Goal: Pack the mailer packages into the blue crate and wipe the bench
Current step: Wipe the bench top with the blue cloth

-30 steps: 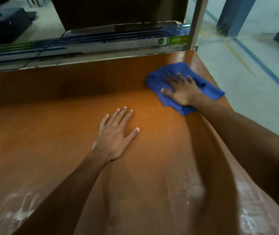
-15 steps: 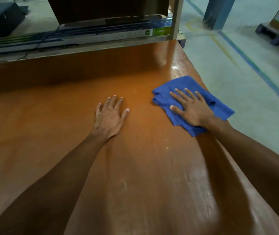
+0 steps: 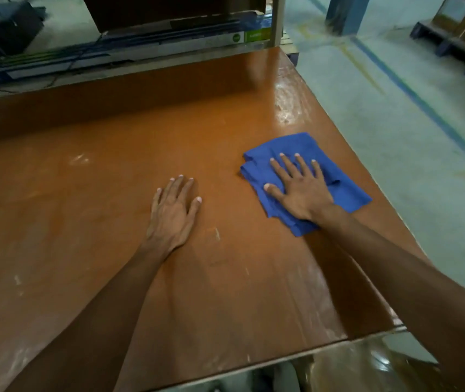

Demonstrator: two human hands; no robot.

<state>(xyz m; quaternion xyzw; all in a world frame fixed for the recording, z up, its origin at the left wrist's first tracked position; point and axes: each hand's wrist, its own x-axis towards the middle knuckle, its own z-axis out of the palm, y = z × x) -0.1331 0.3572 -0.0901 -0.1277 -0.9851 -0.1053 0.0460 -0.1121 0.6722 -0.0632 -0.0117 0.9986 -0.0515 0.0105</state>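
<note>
Wipe stroke in progress: over the last second the right hand [image 3: 302,193] has dragged the blue cloth [image 3: 350,190] back from the far right corner of the tabletop [image 3: 98,199], along the right edge toward the near side. It now sits roughly mid-way down that edge. A shiny streaked patch [image 3: 289,104] shows at the far right corner where the cloth was, so that corner reads as already wiped. The left hand [image 3: 173,216] has stayed flat on the tabletop near its centre, bracing and well apart from the cloth. Right fingers [image 3: 291,168] are straight and spread, palm down, pressing the cloth flat rather than pinching it. Left fingers [image 3: 179,189] are straight and close together with the thumb out, resting on bare wood and holding nothing. The cloth is rumpled and folded over itself in layers, its right corner reaching almost to the tabletop's right edge. Pale smears remain along the near and left parts of the tabletop, so wiping looks partly done. No mailer packages or blue crate are in view, so packing is likely finished but that cannot be confirmed.
</note>
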